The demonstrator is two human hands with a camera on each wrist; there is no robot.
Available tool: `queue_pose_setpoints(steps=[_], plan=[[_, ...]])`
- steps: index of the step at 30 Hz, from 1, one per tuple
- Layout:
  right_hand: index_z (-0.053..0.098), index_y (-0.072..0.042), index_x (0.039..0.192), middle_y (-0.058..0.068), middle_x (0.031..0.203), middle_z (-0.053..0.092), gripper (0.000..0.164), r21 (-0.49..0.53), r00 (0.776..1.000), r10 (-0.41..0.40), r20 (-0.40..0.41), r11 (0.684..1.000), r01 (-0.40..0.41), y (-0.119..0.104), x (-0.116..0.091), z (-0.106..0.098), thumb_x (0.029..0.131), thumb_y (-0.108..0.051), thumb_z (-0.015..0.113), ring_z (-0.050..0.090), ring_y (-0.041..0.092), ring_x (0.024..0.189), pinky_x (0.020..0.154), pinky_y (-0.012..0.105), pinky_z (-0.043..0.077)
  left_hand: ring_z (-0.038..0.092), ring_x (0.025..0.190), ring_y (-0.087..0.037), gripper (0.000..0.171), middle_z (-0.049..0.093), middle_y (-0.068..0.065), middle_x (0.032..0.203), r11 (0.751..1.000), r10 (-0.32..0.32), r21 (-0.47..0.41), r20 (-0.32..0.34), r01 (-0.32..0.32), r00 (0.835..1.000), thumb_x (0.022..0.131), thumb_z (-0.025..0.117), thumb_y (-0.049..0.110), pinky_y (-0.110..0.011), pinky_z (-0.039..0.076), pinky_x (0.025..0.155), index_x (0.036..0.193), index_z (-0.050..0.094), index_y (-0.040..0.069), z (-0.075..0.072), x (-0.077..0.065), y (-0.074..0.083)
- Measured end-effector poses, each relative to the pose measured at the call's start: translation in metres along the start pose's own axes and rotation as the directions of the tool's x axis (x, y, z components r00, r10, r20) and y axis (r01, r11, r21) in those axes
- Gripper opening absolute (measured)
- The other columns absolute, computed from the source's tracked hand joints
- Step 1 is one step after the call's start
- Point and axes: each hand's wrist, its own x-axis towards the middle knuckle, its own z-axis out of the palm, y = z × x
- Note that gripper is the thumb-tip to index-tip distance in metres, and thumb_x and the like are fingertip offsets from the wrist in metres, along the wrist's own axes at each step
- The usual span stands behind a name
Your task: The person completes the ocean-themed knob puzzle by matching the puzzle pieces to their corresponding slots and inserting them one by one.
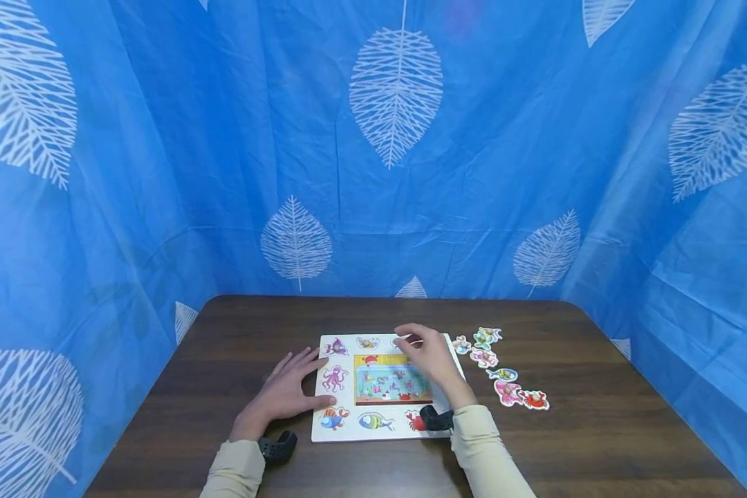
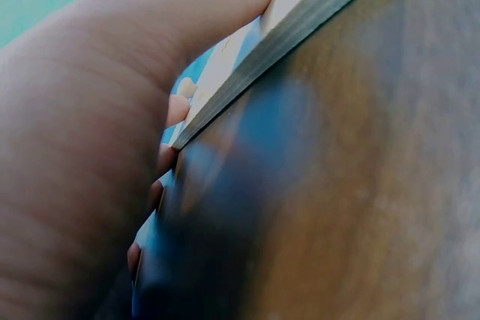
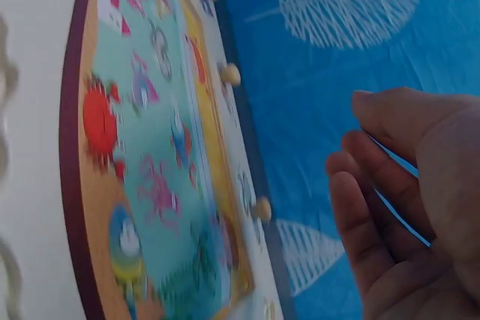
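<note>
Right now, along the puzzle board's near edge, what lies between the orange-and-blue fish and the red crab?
Head view: a striped fish lies between the orange-and-blue fish and the partly hidden red crab.

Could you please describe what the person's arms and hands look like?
The left hand and right hand wear no gloves. The left sleeve and right sleeve are plain pale cream. A black left wristband and black right wristband show just beyond the cuffs.
</note>
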Motion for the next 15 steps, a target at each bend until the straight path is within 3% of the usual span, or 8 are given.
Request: queue_pose_setpoints(steps=[10,15], plan=[[0.074,-0.006,0.121,0.014,0.119,0.074,0.026,0.002,0.99,0.108,-0.087,0.994,-0.108,0.03,-0.003,-0.038,0.096,-0.013,0.072,0.07,0.03,0.107,0.097,0.047,0.057,0.025,0.157,-0.034,0.092,0.037,-0.011,0.166,1.0,0.01,-0.002,-0.002,-0.01,1.0,0.079,0.077,0.067,-0.062,0.014,0.127,0.152,0.052,0.017,-0.001,0.0,-0.002],[0.074,-0.005,0.121,0.015,0.117,0.074,0.026,-0.048,0.983,0.141,-0.116,0.988,-0.148,0.048,-0.006,-0.056,0.098,-0.014,0.071,0.069,0.032,0.107,0.097,0.049,0.057,0.025,0.157,-0.034,0.093,0.037,-0.012,0.166,1.0,0.006,-0.01,-0.001,-0.006,1.0,0.079,0.077,0.068,-0.062,0.013,0.127,0.152,0.052,0.017,-0.002,0.0,-0.003]])
